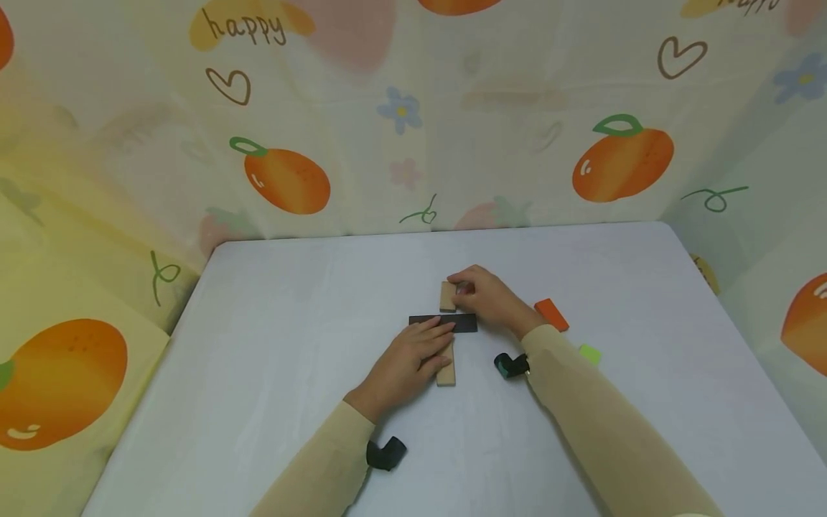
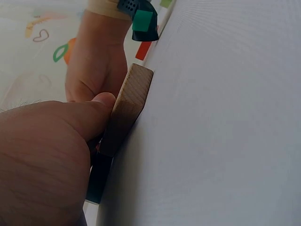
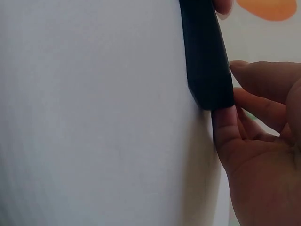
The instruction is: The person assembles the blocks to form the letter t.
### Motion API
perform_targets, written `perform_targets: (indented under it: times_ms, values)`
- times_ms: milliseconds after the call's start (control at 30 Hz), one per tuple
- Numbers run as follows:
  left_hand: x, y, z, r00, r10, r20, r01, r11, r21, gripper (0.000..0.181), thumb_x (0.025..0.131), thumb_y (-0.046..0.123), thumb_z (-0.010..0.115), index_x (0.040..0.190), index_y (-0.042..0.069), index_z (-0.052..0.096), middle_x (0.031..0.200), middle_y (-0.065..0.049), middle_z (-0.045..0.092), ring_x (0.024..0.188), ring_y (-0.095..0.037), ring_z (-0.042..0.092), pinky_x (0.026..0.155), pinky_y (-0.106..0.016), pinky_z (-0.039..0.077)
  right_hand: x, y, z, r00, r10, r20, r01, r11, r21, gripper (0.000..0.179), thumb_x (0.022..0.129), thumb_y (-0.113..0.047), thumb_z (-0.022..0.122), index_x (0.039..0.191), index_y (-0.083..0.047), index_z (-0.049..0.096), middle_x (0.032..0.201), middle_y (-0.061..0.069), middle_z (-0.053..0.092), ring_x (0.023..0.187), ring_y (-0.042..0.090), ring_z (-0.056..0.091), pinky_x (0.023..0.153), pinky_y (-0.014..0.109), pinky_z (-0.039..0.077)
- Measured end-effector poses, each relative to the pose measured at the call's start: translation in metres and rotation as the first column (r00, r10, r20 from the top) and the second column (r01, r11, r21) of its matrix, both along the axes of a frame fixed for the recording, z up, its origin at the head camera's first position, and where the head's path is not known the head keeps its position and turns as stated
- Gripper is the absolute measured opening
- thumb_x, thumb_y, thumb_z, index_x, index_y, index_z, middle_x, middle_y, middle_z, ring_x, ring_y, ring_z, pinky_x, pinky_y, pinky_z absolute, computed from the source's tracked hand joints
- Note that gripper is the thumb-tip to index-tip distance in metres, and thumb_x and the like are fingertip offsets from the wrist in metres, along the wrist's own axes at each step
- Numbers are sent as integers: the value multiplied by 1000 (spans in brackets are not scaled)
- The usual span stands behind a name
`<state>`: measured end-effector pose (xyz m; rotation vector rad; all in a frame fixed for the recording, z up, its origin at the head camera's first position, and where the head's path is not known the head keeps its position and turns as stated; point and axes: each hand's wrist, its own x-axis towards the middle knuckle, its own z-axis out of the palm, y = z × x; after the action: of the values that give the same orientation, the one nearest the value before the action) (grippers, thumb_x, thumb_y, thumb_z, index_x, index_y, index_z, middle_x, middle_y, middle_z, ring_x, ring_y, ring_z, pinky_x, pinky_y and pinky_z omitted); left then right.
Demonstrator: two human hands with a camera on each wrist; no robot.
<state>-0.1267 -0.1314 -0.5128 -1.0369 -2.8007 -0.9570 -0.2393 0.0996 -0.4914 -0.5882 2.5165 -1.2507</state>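
Observation:
A black rectangular block (image 1: pixel 466 323) lies crosswise on the white table. A long light wooden block (image 1: pixel 446 376) runs from its near side, and a short wooden block (image 1: pixel 447 296) stands at its far side. My left hand (image 1: pixel 403 362) rests flat over the black block and the long wooden block, its thumb on the wood (image 2: pixel 134 89). The right hand (image 1: pixel 491 298) holds the short wooden block at its right side and far edge with curled fingers. In the right wrist view the black block (image 3: pixel 207 56) hides the short one.
An orange block (image 1: pixel 552 314) lies right of the right wrist, and a lime-green block (image 1: pixel 591 353) shows partly behind the right sleeve. Patterned cloth (image 1: pixel 517 86) hangs behind the table (image 1: pixel 291 301) and along its sides.

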Motion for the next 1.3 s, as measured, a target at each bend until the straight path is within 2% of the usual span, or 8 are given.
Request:
perform_targets:
  times_ms: [433,900,1300]
  values:
    - [1,1,1,1000,-6,-11,6,1000,12,48,110,25,70,152,1,63,163,-4,53,157,-24,38,130,-46,25,3,-6,1,999,31,7,-31,1000,-1,43,106,-12,72,147,0,66,136,15,62,113,27,62,101,45,52]
    - [1,1,1,1000,3,7,-3,1000,-2,47,112,24,68,153,1,62,163,-3,52,158,-21,35,130,-44,23,5,-6,1,998,66,-8,-66,998,-12,42,107,-10,72,148,0,65,138,14,62,113,27,61,101,44,52]
    - [1,1,2,1000,0,0,0,1000,-1,48,111,24,69,152,1,62,163,-4,52,158,-23,36,130,-46,24,7,-7,1,999,50,8,-50,999,-10,44,107,-12,73,149,-1,65,135,13,62,111,26,61,99,44,52]
